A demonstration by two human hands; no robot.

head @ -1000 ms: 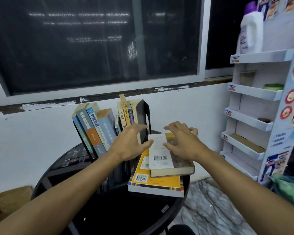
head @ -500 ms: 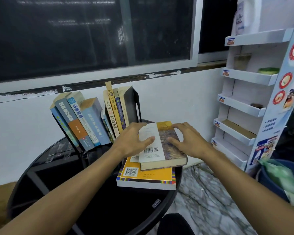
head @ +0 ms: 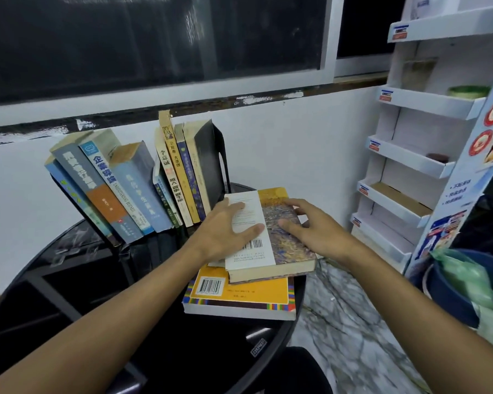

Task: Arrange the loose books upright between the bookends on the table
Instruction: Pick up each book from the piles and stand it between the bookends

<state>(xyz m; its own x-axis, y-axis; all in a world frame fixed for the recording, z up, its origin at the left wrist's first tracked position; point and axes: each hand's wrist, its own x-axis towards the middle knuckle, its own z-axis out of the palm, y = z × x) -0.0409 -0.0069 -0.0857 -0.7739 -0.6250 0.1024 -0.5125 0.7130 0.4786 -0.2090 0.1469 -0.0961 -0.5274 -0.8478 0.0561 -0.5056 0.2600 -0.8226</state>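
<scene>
Got my left hand (head: 228, 231) and right hand (head: 310, 223) lying open and flat on the top book (head: 268, 240) of the 2 stacked beside the right bookend (head: 211, 157), so next I'd grip it and stand it upright.

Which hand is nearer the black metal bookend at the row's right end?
Left. The left hand lies just below the black metal bookend; the right hand sits farther right.
</scene>
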